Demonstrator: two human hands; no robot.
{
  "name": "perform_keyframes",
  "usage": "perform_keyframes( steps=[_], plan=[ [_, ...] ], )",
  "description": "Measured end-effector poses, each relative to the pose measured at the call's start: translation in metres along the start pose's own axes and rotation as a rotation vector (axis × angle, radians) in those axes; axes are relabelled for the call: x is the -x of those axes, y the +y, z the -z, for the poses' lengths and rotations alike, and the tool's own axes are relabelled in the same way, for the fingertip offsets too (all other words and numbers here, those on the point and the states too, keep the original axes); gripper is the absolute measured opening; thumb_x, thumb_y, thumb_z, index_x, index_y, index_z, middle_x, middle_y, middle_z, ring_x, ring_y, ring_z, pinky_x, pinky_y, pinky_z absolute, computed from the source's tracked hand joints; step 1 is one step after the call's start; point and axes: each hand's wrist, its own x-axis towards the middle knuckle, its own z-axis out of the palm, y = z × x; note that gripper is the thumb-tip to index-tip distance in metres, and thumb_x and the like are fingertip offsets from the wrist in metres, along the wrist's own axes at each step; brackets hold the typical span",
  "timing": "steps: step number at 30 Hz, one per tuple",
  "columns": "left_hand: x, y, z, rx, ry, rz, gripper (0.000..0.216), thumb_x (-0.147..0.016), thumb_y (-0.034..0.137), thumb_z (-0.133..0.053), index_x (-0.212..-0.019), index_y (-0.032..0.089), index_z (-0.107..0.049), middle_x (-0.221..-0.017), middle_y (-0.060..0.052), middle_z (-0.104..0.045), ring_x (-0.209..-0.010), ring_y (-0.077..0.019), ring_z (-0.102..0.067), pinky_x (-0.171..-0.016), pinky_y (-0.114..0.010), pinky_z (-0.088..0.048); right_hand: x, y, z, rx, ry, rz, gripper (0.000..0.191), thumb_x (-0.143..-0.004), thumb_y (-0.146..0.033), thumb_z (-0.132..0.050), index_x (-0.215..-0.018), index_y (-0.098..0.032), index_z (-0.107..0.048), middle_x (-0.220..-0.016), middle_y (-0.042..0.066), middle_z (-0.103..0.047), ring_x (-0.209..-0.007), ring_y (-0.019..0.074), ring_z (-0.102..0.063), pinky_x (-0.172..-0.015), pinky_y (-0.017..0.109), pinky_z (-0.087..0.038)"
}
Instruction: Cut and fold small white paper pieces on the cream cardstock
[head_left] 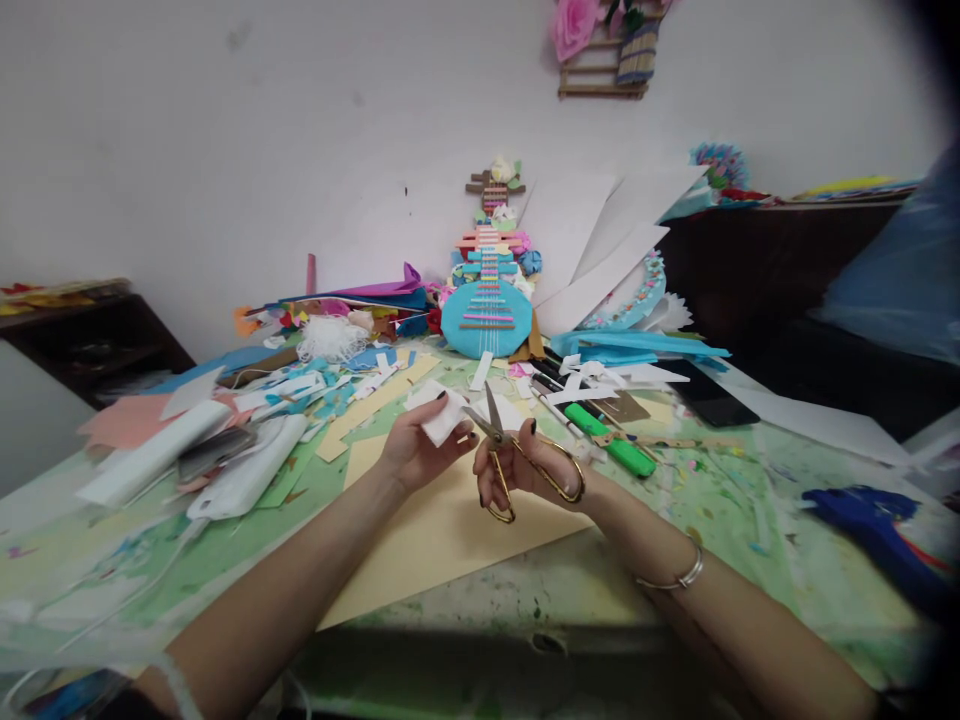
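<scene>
My left hand (414,448) pinches a small white piece of paper (439,416) above the table. My right hand (525,470) grips gold-handled scissors (517,462), fingers through the loops. The blades stand apart and point up-left, their tips right beside the paper's edge. Both hands hover over a cream sheet of card (442,535) lying on the paint-stained green table (720,500). A silver bangle (679,578) sits on my right wrist.
A green marker (609,440) and black pens lie right of the scissors. A paper lute model (487,300) leans on the wall behind. White foam pieces (225,470) and paper scraps crowd the left. A blue glue gun (874,520) lies far right, a dark phone (701,395) beyond.
</scene>
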Motion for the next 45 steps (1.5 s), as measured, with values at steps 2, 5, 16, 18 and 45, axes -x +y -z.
perform_keyframes(
  steps=[2,5,16,18,45],
  plan=[
    [-0.001,0.000,0.001,-0.004,0.006,0.022,0.013,-0.081,0.018,-0.053,-0.078,0.011,-0.063,-0.062,-0.005,-0.057,-0.056,-0.0152,-0.053,-0.063,-0.033,-0.047,0.001,-0.004,-0.005,0.001,0.014,-0.006,0.075,-0.077,-0.078,-0.025,-0.093,-0.011,-0.055,-0.070,0.009,-0.064,-0.055,0.0147,-0.056,-0.058,0.030,-0.044],
    [-0.002,0.000,0.002,0.005,0.005,0.035,0.015,-0.082,0.019,-0.051,-0.078,0.012,-0.063,-0.061,-0.005,-0.056,-0.055,-0.0158,-0.053,-0.063,-0.034,-0.047,0.002,-0.009,-0.012,0.013,0.039,-0.002,0.079,-0.077,-0.079,-0.019,-0.094,-0.011,-0.055,-0.068,0.009,-0.064,-0.053,0.0153,-0.056,-0.057,0.031,-0.044],
    [0.002,0.004,-0.001,0.054,-0.053,0.025,0.031,-0.088,0.027,-0.041,-0.088,0.006,-0.064,-0.067,-0.008,-0.059,-0.057,-0.0147,-0.054,-0.062,-0.032,-0.048,-0.001,-0.005,-0.006,-0.013,0.000,-0.026,0.078,-0.075,-0.080,-0.023,-0.094,-0.010,-0.055,-0.069,0.010,-0.066,-0.053,0.0146,-0.057,-0.055,0.029,-0.044],
    [0.001,0.004,-0.001,0.065,-0.039,0.021,0.032,-0.089,0.027,-0.040,-0.087,0.006,-0.064,-0.067,-0.007,-0.059,-0.056,-0.0137,-0.053,-0.062,-0.031,-0.048,0.000,-0.004,-0.005,-0.015,-0.023,-0.016,0.078,-0.077,-0.078,-0.021,-0.094,-0.010,-0.055,-0.071,0.011,-0.066,-0.054,0.0149,-0.058,-0.055,0.029,-0.045],
    [0.000,0.003,0.002,-0.018,-0.051,-0.028,0.033,-0.088,0.026,-0.042,-0.095,0.005,-0.066,-0.071,-0.008,-0.063,-0.059,-0.0154,-0.056,-0.064,-0.031,-0.049,0.004,-0.011,-0.019,0.000,0.050,0.011,0.072,-0.082,-0.074,-0.022,-0.092,-0.011,-0.057,-0.068,0.008,-0.064,-0.055,0.0149,-0.056,-0.059,0.032,-0.046]
  ],
)
